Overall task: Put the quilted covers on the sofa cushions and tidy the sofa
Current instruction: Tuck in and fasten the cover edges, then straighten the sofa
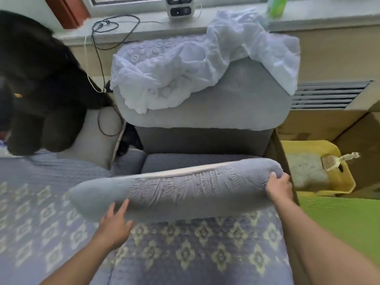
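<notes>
Long grey quilted-cover sofa cushion [174,188] held between both hands above the patterned blue seat cover [185,254]. Right hand [278,187] curled around the far end; left hand [115,225] open, fingers spread, flat against the near edge. Risk: left-hand end unsupported, likely to sag or slip. Crumpled white cover [185,66] beyond hands, prone to sliding.

Soft daylight from the window [144,1] at the top lights the scene evenly with faint shadows, while the wide lens bends the edges and motion blur smears the hands.

Grey leaf-quilted cushion [176,190]; lavender seat cover [185,254], yellowish floral diamonds.
</notes>
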Motion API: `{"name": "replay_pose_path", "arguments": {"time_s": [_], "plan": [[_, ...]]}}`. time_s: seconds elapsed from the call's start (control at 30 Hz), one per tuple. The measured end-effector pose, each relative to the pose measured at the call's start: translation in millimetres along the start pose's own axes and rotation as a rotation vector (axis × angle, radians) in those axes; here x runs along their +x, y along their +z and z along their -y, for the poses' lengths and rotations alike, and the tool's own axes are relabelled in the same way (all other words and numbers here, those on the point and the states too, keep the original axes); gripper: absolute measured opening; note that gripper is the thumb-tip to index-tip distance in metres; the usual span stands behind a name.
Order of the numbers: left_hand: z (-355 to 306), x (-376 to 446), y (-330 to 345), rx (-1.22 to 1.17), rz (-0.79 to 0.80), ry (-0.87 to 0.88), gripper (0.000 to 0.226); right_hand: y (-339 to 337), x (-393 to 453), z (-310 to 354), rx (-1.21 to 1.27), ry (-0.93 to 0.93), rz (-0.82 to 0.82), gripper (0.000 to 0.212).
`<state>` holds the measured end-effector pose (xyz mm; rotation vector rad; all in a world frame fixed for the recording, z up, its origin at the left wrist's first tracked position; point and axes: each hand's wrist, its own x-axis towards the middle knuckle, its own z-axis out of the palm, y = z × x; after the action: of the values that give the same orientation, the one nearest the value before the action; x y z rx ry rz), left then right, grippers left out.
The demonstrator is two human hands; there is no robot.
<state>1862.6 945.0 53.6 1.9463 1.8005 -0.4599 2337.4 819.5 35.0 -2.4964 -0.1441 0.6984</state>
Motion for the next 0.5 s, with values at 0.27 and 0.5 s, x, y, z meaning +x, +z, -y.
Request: {"name": "replay_pose_path", "arguments": {"time_s": [0.27, 0.5], "plan": [[10, 11, -17, -0.257, -0.027, -0.129, 0.076, 54, -67, 40, -0.246, -0.333, 0.111, 0.061], [40, 62, -37, -0.601, -0.076, -0.281, 0.078, 115, -80, 77, -0.232, -0.278, 0.344, 0.068]]}}
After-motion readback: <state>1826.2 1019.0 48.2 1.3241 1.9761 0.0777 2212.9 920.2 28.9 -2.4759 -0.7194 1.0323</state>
